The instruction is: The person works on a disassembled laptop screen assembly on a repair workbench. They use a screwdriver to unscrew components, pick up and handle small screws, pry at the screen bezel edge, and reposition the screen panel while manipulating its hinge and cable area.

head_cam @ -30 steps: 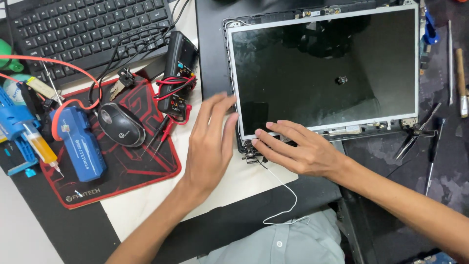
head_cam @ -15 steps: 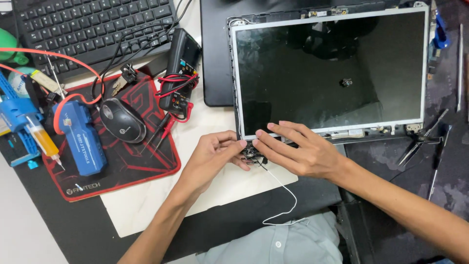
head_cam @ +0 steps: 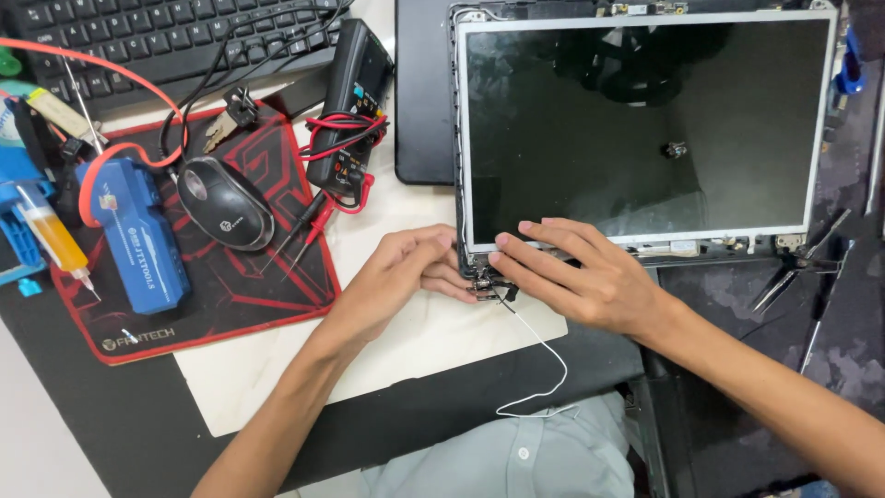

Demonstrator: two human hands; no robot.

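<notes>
The bare laptop display panel with dark glass and a thin silver metal frame (head_cam: 645,129) lies flat on the worktop (head_cam: 415,350), and both hands meet at its lower-left corner hinge (head_cam: 481,277). The left hand (head_cam: 396,281) is curled with fingertips pinching at the hinge, while the right hand (head_cam: 581,272) lies spread, fingers resting on the frame's bottom edge (grip on any part cannot be told). A thin white wire (head_cam: 544,360) trails from that corner; a black mouse (head_cam: 224,203) on a red-and-black mat (head_cam: 240,286) and a black multimeter (head_cam: 350,101) sit well to the left.
</notes>
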